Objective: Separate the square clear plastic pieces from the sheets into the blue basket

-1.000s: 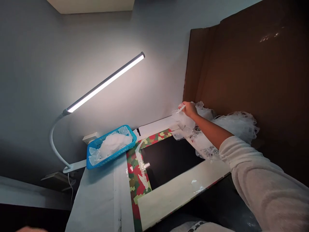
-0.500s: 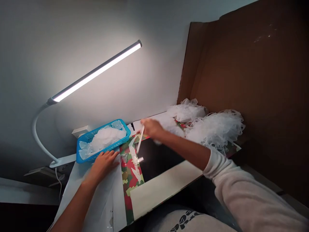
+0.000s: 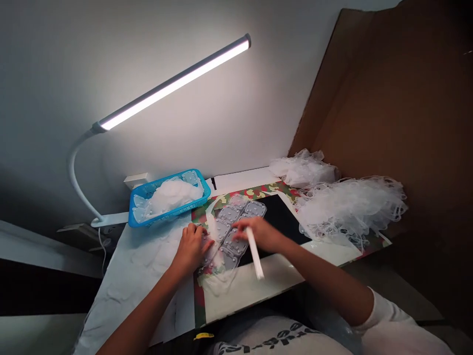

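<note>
A clear moulded plastic sheet [image 3: 231,231], with several rounded panels and small white dots, lies slanted across the dark board [image 3: 283,217] and its camouflage-patterned border [image 3: 199,291]. My left hand [image 3: 192,249] is at the sheet's left end, fingers curled and thumb on its edge. In my right hand [image 3: 260,234] is a flat white stick [image 3: 254,256], pointing down toward me. The fingertips of that hand reach over the sheet's middle; motion blurs them a little. Beyond my left hand stands a blue basket [image 3: 169,219] holding white fluffy material [image 3: 177,195].
Heaps of clear, stringy plastic pieces [image 3: 351,207] lie at the right, beside a tall cardboard panel [image 3: 388,113]. A lit lamp [image 3: 177,81] on a bent neck stands at the left. White sheeting [image 3: 148,276] covers the table's left side.
The clear plastic sheet now lies on the board. My right hand has come back toward me from the far edge, still with the stick. My left hand has moved from the basket to the sheet.
</note>
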The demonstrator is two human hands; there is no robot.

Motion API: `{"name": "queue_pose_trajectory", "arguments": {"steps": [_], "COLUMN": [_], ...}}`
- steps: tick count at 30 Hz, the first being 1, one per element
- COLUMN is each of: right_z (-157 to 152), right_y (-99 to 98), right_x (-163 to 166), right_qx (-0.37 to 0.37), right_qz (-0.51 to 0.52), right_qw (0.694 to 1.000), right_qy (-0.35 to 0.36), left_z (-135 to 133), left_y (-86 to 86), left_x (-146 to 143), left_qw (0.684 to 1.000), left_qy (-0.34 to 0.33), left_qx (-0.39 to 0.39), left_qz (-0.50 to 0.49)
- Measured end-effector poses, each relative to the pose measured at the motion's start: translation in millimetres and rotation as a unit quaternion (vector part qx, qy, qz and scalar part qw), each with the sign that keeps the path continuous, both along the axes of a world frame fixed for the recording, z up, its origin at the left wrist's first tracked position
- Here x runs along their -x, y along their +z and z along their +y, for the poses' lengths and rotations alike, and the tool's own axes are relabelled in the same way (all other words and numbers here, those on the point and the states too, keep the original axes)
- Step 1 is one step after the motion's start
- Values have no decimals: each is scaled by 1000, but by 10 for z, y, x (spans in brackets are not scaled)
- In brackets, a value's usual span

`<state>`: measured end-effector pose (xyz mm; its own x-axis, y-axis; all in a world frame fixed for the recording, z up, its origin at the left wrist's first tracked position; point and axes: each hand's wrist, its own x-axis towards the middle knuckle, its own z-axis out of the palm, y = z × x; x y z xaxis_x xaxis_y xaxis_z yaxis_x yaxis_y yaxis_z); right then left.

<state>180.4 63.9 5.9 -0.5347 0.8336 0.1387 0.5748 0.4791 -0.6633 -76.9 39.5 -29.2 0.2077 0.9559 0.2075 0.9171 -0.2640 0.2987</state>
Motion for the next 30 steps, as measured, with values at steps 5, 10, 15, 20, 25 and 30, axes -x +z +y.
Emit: {"name": "queue_pose_trajectory", "arguments": {"steps": [5, 10, 15, 20, 25, 30], "right_z": [673, 676, 293, -61, -186, -178], "right_y": [-212, -348, -338, -294, -177, -181], "right_x": [-467, -728, -1184, -1492, -1462, -1365], "right_qx": [-74, -68, -79, 6, 118, 94], "right_qz": [-73, -84, -97, 63, 284, 341], "right_qw": [963, 950, 923, 932, 901, 887], "right_qy": [-248, -294, -363, -358, -307, -297], "left_z": [56, 339, 363, -1, 265, 662], "left_y": [53, 190, 180, -115, 2, 351], "left_x": [13, -35, -445, -800, -522, -133], "left_qw": [1000, 998, 996, 983, 951, 950], "left_qy": [-17, -65, -78, -180, -274, -272], "left_qx": [15, 1, -32, -3, 65, 98], "left_qz": [12, -2, -18, 40, 130, 116]}}
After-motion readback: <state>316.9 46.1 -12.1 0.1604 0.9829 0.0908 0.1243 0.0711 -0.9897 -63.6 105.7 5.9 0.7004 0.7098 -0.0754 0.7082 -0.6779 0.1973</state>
